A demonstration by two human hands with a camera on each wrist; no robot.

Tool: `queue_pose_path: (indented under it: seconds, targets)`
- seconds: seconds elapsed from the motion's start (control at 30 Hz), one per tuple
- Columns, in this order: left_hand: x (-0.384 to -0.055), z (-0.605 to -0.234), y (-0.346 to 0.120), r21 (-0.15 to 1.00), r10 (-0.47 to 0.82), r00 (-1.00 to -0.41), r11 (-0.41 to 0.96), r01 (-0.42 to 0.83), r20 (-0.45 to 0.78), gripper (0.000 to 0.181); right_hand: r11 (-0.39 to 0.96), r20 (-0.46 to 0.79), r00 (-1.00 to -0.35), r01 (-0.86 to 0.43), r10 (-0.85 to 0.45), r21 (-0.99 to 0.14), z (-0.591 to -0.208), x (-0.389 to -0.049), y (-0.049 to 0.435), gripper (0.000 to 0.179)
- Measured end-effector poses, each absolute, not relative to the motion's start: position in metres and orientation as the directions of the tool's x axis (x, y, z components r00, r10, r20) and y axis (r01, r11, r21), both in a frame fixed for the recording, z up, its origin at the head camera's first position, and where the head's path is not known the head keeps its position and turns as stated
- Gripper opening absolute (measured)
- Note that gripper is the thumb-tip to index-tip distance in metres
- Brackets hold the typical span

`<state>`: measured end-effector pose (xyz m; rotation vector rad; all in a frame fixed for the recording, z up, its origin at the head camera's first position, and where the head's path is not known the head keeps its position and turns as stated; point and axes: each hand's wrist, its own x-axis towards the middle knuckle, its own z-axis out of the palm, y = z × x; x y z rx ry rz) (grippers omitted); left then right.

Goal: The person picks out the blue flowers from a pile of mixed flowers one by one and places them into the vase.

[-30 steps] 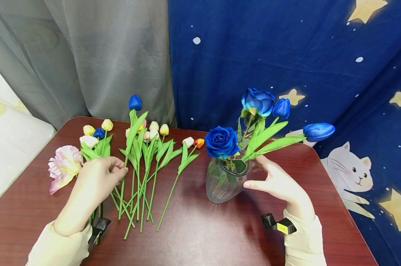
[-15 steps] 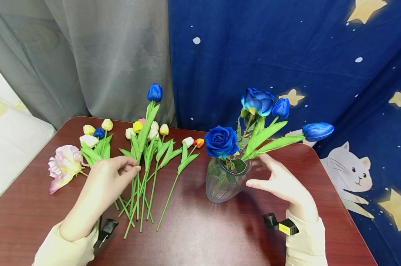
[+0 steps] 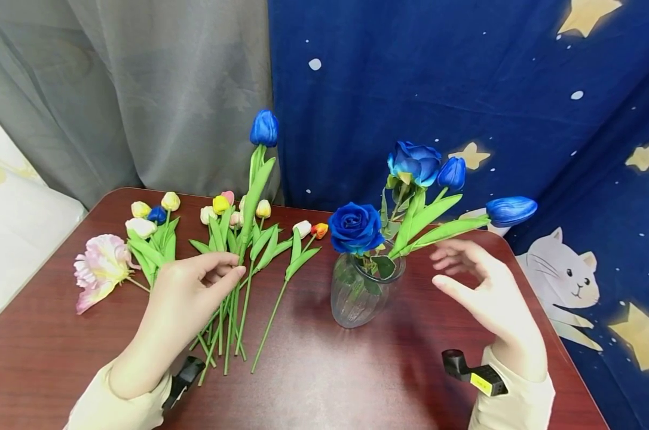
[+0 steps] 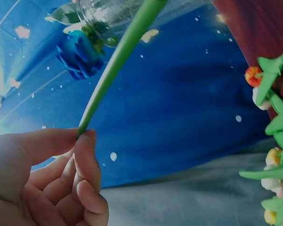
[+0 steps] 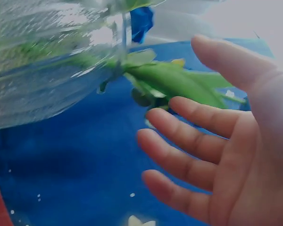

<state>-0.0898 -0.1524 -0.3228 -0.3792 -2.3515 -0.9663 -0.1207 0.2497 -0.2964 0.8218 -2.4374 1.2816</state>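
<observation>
My left hand (image 3: 195,292) pinches the green stem of a blue tulip (image 3: 264,128) between thumb and forefinger. The tulip stands upright over the other flowers, its stem (image 4: 114,66) filling the middle of the left wrist view. To the right, a clear ribbed glass vase (image 3: 351,301) holds two blue roses (image 3: 355,228) and two blue tulips (image 3: 510,211), one of them leaning far out. Beside the vase and apart from it is my right hand (image 3: 491,292), fingers spread and relaxed. In the right wrist view its fingertips (image 5: 156,117) are near the leaves below the vase's mouth.
Several tulips with green stems (image 3: 271,325) lie on the dark red table (image 3: 324,382), with white, yellow and orange heads. A large pink flower (image 3: 103,269) lies at the left, near another blue tulip (image 3: 158,215). Grey and blue curtains (image 3: 357,89) hang behind the table.
My left hand has lifted the blue tulip and carried it rightward. My right hand has drawn back to the right, away from the vase.
</observation>
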Motion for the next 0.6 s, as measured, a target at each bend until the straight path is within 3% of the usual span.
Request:
queue_pose_path:
  seconds: [0.1, 0.33, 0.6]
  targets:
    - [-0.087, -0.32, -0.146, 0.548, 0.054, -0.783, 0.684, 0.481, 0.619, 0.016, 0.368, 0.524, -0.796, -0.604, -0.301, -0.707, -0.292, -0.113, 0.249, 0.043]
    - [-0.081, -0.314, -0.132, 0.51, 0.101, -0.701, 0.615, 0.602, 0.706, 0.018, 0.027, 0.654, -0.721, -0.677, -0.228, -0.736, -0.289, -0.099, 0.24, 0.034]
    - [-0.071, -0.312, -0.12, 0.519, 0.144, -0.669, 0.521, 0.677, 0.729, 0.01, -0.053, 0.696, -0.693, -0.7, -0.19, -0.712, -0.288, -0.089, 0.22, 0.029]
